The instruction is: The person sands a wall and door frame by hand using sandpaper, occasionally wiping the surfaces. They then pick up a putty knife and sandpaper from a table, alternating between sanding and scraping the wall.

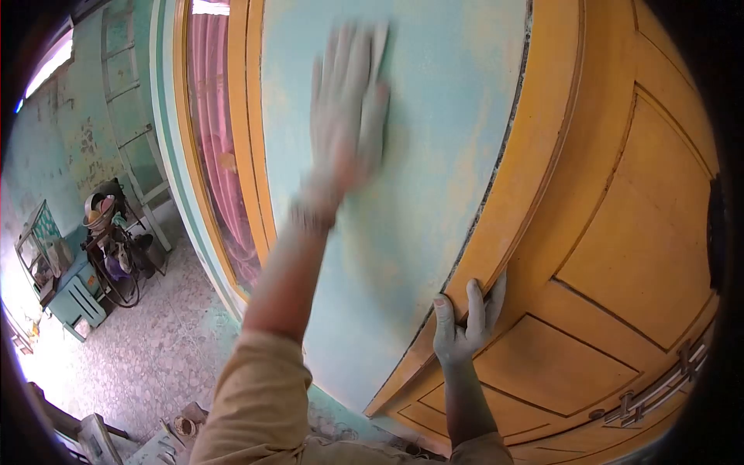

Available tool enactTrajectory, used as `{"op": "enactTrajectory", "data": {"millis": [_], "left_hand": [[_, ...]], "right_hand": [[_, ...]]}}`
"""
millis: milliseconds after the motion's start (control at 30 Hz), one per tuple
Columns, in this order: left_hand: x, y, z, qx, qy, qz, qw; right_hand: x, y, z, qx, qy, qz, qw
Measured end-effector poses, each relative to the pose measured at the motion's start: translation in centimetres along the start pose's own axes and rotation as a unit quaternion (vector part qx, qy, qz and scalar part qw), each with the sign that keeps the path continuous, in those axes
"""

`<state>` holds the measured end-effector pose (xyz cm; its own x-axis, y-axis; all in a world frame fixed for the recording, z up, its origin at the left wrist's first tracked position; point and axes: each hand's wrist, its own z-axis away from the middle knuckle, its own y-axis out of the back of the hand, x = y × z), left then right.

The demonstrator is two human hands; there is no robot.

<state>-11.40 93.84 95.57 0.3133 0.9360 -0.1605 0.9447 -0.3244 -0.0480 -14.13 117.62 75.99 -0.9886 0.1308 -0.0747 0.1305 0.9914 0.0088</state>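
Note:
My left hand [345, 101] lies flat high on the pale blue-green wall panel [442, 147], fingers stretched upward and somewhat blurred. Along its index finger shows the edge of a thin pale sheet [380, 48], looking like sandpaper, pressed under the hand; most of it is hidden. Whitish dust coats both hands. Lower right, my right hand [469, 318] grips the edge of the orange wooden frame [504, 225], thumb on the near face and fingers round the far side. Yellowish patches mottle the panel's paint.
Orange panelled doors [620, 232] with a metal bolt [635, 407] stand at right. Left of the panel is a window with a pink curtain [213, 116]. Beyond it, a small blue-green cabinet [77, 306] and piled household items [116, 232] stand on the speckled floor [147, 349].

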Motion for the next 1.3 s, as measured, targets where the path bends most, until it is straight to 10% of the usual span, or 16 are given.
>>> {"op": "enactTrajectory", "data": {"millis": [133, 433, 767, 1000, 1233, 1300], "left_hand": [[7.5, 1.5, 17.9, -0.097, 0.163, -0.039, 0.981], [-1.7, -0.4, -8.7, 0.035, -0.01, -0.049, 0.998], [5.8, 2.2, 21.2, -0.108, 0.136, -0.033, 0.984], [-1.9, 0.1, -9.8, 0.041, 0.01, -0.028, 0.999], [7.3, 2.5, 21.7, -0.148, 0.168, -0.022, 0.974], [5.3, 2.8, 22.4, -0.148, 0.071, -0.074, 0.984]], "right_hand": [[-0.2, 0.0, 0.4, -0.001, -0.015, 0.01, 1.0], [0.3, -0.3, 0.0, -0.002, 0.022, 0.026, 0.999], [-0.6, -0.6, 0.1, 0.007, 0.011, 0.08, 0.997], [-0.4, -1.1, -0.6, 0.019, 0.034, 0.09, 0.995], [-0.9, -1.0, 0.3, 0.007, 0.0, 0.096, 0.995], [-1.1, -0.6, 0.1, 0.007, -0.007, 0.107, 0.994]]}}
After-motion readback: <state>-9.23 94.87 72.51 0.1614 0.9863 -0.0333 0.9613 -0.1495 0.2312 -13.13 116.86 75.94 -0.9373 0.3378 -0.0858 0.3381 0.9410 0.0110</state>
